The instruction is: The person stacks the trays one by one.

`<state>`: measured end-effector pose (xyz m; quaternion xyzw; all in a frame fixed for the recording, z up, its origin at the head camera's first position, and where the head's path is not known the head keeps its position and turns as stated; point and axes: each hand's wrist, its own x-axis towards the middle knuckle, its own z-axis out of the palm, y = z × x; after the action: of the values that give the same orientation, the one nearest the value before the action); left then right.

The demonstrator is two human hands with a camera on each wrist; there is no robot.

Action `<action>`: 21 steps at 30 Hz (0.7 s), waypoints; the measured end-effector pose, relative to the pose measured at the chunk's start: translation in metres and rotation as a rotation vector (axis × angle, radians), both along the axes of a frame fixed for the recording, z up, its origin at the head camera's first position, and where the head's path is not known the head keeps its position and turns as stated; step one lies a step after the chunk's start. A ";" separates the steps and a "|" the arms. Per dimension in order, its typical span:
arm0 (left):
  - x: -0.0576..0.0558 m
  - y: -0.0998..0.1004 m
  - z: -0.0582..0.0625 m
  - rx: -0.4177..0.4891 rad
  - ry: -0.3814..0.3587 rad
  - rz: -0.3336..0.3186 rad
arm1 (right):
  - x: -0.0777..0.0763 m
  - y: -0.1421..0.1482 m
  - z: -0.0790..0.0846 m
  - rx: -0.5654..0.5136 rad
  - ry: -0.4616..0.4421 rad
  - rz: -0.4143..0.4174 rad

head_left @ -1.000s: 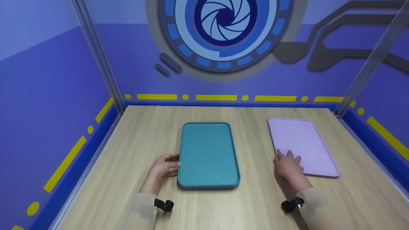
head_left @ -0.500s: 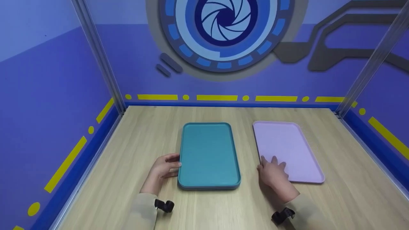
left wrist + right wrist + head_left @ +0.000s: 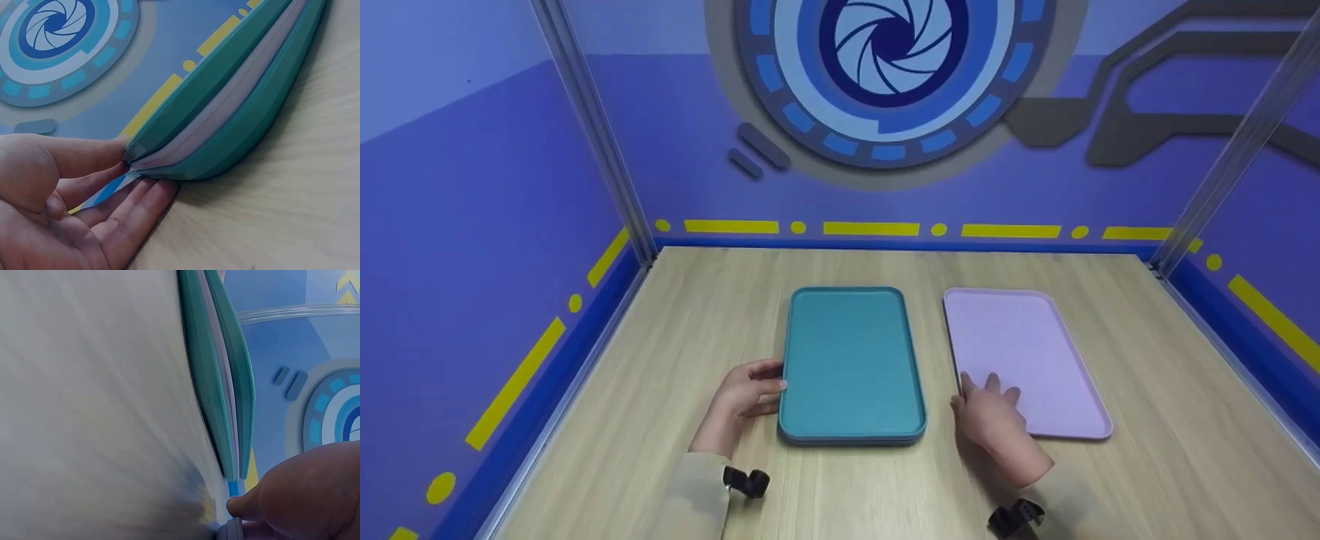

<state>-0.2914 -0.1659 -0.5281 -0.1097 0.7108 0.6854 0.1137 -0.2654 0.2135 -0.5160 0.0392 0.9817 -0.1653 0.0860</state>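
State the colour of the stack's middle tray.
Pale pinkish lilac; the middle tray shows best in the left wrist view.

teal tray (image 3: 851, 364), lilac tray (image 3: 1020, 341), wood-grained table (image 3: 712, 315)

The teal tray (image 3: 851, 360) and lilac tray (image 3: 1020, 337) look like smooth matt plastic, the tabletop (image 3: 705, 307) smooth wood.

Blue-violet panels around a pale wood-grain surface (image 3: 855, 270)
Through the head camera I see a back wall (image 3: 675, 135), a left wall (image 3: 472, 225) and a right wall (image 3: 1290, 217). Behind the surface I make out a large round emblem (image 3: 892, 45) with a white-and-navy pinwheel centre, two slanted grey bars (image 3: 763, 145) near its lower left, and dark angular lines (image 3: 1050, 120) to its right. Yellow dashes (image 3: 871, 229) and dots run low along all three; a metal left post (image 3: 592, 127) and right post (image 3: 1234, 150) mark the back corners.
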 end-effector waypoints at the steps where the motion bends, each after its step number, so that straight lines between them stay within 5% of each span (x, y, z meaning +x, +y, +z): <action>1: 0.000 0.000 0.000 0.001 0.000 0.001 | 0.000 0.000 0.000 0.006 0.006 0.004; 9: 0.000 0.000 -0.001 -0.013 0.007 0.000 | -0.004 0.011 0.012 0.021 0.054 0.081; 15: 0.000 -0.001 -0.001 -0.017 0.004 -0.003 | -0.017 0.052 0.024 -0.196 0.190 0.131; 21: -0.001 -0.001 -0.001 -0.014 0.001 0.003 | -0.035 0.106 0.035 -0.328 0.280 0.036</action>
<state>-0.2922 -0.1665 -0.5286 -0.1113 0.7155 0.6806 0.1117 -0.3005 0.3192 -0.4813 -0.0161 0.9446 -0.3250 -0.0429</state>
